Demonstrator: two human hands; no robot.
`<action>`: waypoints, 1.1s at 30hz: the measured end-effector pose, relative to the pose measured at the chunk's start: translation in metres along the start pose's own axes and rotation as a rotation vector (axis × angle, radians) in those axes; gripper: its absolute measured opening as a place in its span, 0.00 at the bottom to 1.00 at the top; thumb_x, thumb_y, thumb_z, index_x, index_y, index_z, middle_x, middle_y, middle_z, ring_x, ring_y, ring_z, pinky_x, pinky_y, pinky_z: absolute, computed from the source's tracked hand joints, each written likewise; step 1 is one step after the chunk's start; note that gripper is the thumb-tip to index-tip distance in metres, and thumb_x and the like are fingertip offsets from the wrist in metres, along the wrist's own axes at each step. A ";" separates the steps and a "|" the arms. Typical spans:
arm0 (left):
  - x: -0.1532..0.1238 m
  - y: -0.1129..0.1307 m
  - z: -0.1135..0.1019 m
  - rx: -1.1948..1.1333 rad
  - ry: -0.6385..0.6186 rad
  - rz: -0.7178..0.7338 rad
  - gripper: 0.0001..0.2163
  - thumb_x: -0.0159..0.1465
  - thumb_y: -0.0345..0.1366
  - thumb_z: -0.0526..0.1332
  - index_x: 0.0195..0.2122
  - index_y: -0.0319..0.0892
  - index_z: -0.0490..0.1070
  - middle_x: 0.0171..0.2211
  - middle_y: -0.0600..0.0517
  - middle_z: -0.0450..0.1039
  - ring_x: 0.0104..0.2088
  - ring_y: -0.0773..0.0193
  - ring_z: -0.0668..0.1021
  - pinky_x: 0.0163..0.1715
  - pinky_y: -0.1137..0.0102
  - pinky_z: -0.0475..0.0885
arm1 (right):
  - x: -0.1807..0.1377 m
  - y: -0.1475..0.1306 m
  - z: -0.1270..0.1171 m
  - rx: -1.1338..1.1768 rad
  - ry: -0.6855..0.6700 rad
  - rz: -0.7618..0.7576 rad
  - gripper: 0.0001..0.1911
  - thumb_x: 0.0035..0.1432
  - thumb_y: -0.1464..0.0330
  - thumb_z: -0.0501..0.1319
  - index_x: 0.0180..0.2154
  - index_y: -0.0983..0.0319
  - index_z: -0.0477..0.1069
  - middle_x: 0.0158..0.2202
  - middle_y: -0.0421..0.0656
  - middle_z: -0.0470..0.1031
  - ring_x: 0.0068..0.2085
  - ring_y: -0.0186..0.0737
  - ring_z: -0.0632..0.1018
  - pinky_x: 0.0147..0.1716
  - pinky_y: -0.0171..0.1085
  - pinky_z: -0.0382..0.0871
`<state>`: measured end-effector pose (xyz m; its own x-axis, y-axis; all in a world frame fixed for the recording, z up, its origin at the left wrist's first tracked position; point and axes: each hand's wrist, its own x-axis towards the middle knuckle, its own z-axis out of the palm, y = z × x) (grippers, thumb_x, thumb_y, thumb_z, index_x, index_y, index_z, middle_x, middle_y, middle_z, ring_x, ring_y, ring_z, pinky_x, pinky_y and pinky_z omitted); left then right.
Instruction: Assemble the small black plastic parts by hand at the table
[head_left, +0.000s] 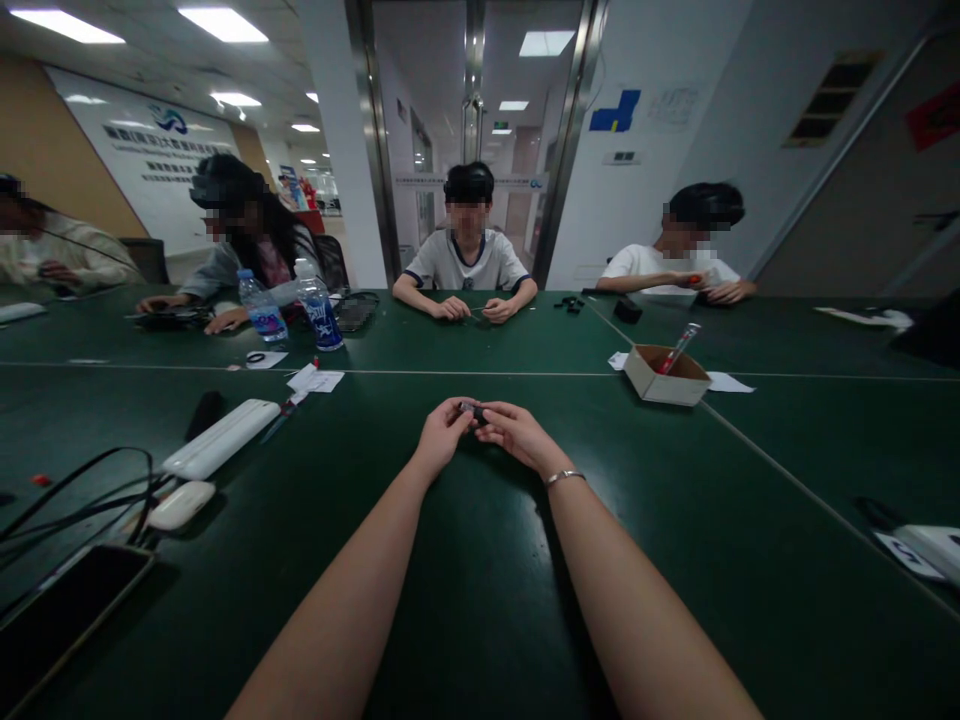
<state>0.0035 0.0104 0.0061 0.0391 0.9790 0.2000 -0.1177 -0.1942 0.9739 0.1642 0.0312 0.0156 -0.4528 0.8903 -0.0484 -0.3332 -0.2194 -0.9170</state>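
Both my hands meet above the green table, a little past its middle from me. Between their fingertips is a small dark object, short and stick-like, with a paler, shiny end toward the left; its exact kind is too small to make out. My left hand pinches the left end with thumb and fingers. From the other side, my right hand grips the dark end, its fingers closed round it. A silver bracelet circles my right wrist. Fingers cover part of the object.
To the left lie a phone, cables, a white power bank and a white case. Two bottles stand beyond. A cardboard box holding a clear, red-tipped tube is at right. Several people sit around the table, including one opposite.
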 end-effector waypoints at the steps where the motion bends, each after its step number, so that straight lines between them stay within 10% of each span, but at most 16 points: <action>1: -0.001 0.001 0.001 0.046 -0.011 -0.002 0.12 0.59 0.36 0.63 0.44 0.38 0.71 0.43 0.45 0.75 0.39 0.63 0.78 0.40 0.68 0.74 | -0.001 0.001 -0.004 0.005 0.007 -0.027 0.17 0.50 0.69 0.73 0.40 0.67 0.72 0.32 0.47 0.77 0.29 0.36 0.78 0.31 0.32 0.76; 10: -0.006 0.001 -0.001 0.253 0.086 0.039 0.09 0.58 0.33 0.63 0.41 0.40 0.72 0.40 0.47 0.75 0.39 0.61 0.77 0.40 0.66 0.74 | -0.005 0.003 -0.014 -0.020 0.084 -0.142 0.24 0.38 0.68 0.77 0.38 0.63 0.73 0.29 0.39 0.73 0.25 0.32 0.75 0.22 0.28 0.68; 33: -0.003 -0.001 -0.005 0.307 0.098 0.042 0.10 0.57 0.36 0.65 0.39 0.40 0.73 0.36 0.48 0.76 0.36 0.62 0.77 0.39 0.67 0.74 | -0.005 0.003 -0.013 0.010 0.071 -0.103 0.15 0.49 0.73 0.72 0.41 0.65 0.75 0.32 0.44 0.76 0.29 0.36 0.79 0.29 0.31 0.76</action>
<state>-0.0017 0.0076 0.0036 -0.0574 0.9680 0.2442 0.1885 -0.2297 0.9548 0.1762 0.0309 0.0079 -0.3564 0.9341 0.0178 -0.3832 -0.1288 -0.9147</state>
